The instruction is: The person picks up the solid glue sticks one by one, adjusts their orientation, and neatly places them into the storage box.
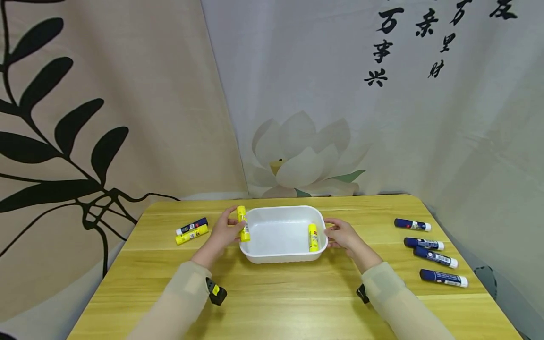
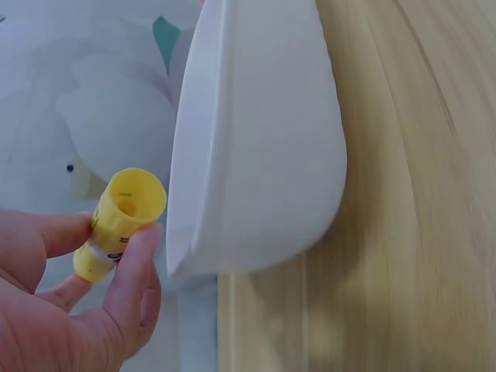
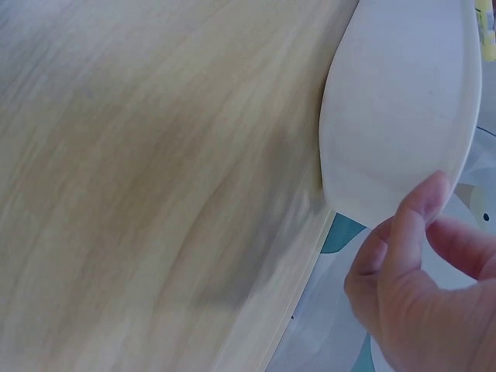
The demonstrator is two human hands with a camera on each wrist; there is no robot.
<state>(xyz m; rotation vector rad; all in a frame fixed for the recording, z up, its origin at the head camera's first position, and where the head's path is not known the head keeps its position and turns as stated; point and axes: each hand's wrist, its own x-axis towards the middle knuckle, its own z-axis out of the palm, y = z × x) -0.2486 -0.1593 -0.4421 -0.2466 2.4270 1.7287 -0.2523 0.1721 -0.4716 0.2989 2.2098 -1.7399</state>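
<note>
Tubes [image 1: 242, 216], three yellow, five navy, one tray [image 1: 280, 258]

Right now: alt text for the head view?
A left hand holds a yellow tube at the left end of a white tray; the right hand is at its right end. Another yellow tube is inside. On the wooden table, one blue tube and one more yellow tube lie left, four blue tubes right.

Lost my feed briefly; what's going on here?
A person's left hand holds a yellow tube at the left edge of a white tray; the right hand holds its right edge. Another yellow tube is inside. On the table, a third yellow tube and a blue tube lie left, four more blue tubes right.
</note>
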